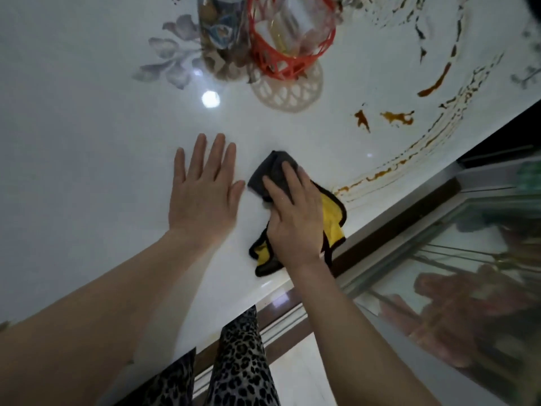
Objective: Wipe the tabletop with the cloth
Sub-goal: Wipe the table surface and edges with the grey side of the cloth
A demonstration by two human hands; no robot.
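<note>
Orange basket [289, 45] at top centre holds clear plastic bags. Yellow-grey cloth [295, 212] sits at frame centre on the white tabletop [87, 142], right hand [292, 212] pressing it flat-fingered; left hand [202, 189] rests flat, fingers straight.

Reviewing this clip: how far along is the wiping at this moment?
Done: the tabletop near the flat left hand looks clean. In hand: the right hand presses the cloth on the surface. Left: brown smears and a streaked arc beyond the cloth, toward the orange basket.
</note>
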